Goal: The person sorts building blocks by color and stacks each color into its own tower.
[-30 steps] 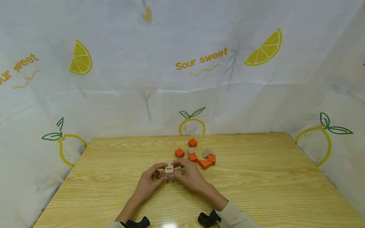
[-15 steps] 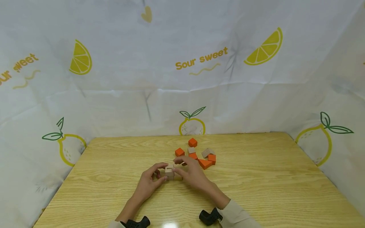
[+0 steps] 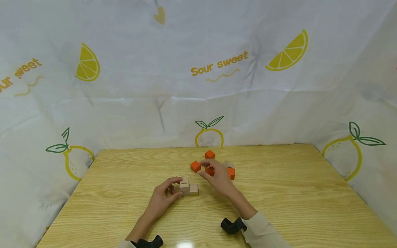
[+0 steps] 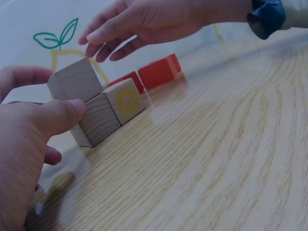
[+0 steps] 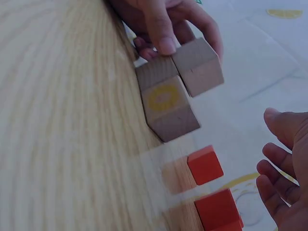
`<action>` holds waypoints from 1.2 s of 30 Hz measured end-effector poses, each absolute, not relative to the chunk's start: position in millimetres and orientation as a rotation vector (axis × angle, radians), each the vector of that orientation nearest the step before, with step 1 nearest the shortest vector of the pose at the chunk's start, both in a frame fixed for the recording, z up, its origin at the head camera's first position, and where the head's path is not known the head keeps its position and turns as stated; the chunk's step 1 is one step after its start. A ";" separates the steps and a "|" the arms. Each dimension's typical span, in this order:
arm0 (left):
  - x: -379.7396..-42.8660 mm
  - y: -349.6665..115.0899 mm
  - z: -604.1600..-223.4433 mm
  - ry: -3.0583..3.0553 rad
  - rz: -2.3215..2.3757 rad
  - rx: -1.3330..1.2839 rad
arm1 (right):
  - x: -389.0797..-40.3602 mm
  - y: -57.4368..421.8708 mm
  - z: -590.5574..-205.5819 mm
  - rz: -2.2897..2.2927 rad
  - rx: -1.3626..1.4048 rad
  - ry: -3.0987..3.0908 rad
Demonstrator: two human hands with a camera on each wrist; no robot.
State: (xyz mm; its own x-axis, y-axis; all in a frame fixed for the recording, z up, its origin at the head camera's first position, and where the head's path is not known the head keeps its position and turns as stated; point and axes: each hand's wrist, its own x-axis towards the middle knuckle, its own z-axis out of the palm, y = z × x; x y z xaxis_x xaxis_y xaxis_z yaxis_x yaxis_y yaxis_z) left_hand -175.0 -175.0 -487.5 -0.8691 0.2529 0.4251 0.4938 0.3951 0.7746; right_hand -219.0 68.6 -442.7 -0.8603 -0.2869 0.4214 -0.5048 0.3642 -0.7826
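In the head view my left hand [image 3: 162, 198] holds a small stack of wooden cubes between thumb and forefinger. The upper cube [image 3: 184, 185] has a dark slot mark on its face. It sits on a lower cube [image 4: 99, 120], the thumb reaching the seam between them. A third wooden cube with a yellow ring [image 5: 166, 98] stands against the lower one's right side. My right hand [image 3: 221, 179] hovers over the loose orange blocks, fingers relaxed and spread, with nothing between them. An orange cube [image 3: 195, 167] lies just left of its fingertips; another orange cube [image 3: 209, 171] is partly hidden behind the fingers.
One more orange cube [image 3: 210, 154] lies farther back. Right of the right hand are an orange block [image 3: 231, 173] and a pale wooden block [image 3: 228, 164], both partly covered. A white printed cloth [image 3: 139, 113] hangs behind the wood-grain table [image 3: 279, 193].
My right hand has left the wooden cubes and moved back and right over the orange blocks, uncovering the ringed cube. The left hand has stayed at the stack.
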 end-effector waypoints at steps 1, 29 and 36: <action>-174.8 -174.9 -487.4 -2.417 -1.466 -0.657 | -221.1 70.0 -442.4 1.502 0.705 -2.397; -158.9 -164.2 -455.2 -2.385 -1.477 -0.668 | -250.7 78.2 -460.0 1.345 0.530 -2.505; -162.0 -165.8 -463.3 -2.394 -1.470 -0.648 | -252.3 77.1 -459.8 1.294 0.507 -2.582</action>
State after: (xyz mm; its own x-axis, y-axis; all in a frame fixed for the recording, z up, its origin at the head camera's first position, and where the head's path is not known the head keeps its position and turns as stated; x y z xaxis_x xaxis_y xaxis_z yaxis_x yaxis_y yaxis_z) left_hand -162.0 -165.8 -463.3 -0.8673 0.2369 0.4378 0.4976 0.3894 0.7751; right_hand -252.3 77.1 -459.8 -0.9190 -0.2093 0.3342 -0.3930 0.5558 -0.7325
